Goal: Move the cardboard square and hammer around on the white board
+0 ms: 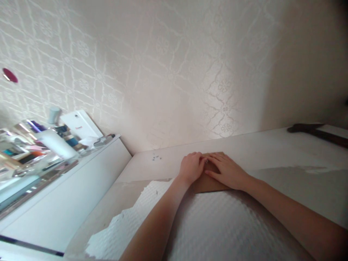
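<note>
A flat brown board (210, 184) lies under both of my hands, over white textured sheeting (217, 210). My left hand (192, 167) rests at the board's left side, its fingers curled and drawn together. Close to its fingertips shows a tiny shiny piece, too small to name. Across the board's right part lies my right hand (230, 170), palm down, with the fingers stretched toward the left hand and the thumb apart. Several small metallic bits (156, 157) are scattered on the pale surface to the left of my hands.
On the left stands a white cabinet (81, 185) crowded with bottles and tubes, among them a white tube (57, 144) and a white box (81, 125). A patterned wall (171, 72) rises behind. A dark curved object (312, 130) lies at the far right.
</note>
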Demonstrator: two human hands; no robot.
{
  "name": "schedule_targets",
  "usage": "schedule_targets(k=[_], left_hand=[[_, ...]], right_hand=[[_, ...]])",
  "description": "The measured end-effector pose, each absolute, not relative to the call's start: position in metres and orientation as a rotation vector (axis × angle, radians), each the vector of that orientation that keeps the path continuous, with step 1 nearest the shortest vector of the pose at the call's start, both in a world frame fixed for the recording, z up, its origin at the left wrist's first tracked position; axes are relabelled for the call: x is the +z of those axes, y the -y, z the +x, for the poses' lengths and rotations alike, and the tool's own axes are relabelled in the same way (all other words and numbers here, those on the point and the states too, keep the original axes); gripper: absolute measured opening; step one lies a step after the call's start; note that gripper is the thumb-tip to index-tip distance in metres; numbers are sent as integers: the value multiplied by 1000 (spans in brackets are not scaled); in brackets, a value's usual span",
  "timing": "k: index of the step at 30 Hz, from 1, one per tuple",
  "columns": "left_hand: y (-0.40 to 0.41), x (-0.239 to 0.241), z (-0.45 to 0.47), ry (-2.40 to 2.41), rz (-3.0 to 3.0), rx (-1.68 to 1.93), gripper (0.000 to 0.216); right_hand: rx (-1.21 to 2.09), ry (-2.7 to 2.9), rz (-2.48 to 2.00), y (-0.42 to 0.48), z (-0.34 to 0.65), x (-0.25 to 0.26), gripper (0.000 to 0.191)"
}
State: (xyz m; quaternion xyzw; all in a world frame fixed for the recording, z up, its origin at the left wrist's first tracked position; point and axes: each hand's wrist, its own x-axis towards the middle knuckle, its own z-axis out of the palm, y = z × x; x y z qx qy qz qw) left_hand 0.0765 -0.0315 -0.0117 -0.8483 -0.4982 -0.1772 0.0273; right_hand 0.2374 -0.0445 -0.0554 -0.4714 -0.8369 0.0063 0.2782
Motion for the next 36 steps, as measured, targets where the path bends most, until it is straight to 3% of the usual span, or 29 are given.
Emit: schedule_targets(k=[11, 21, 36], left_hand=[[26, -13, 73, 1528, -2734, -577, 12], [24, -7, 66, 1646, -2569, -418, 16], [-6, -9, -7, 2396, -1878, -624, 23]], right_hand=[[47, 2267, -1276, 44, 238, -54, 51], [19, 2247, -1303, 44, 238, -57, 53], [24, 2246, -1336, 44, 239, -55, 55]])
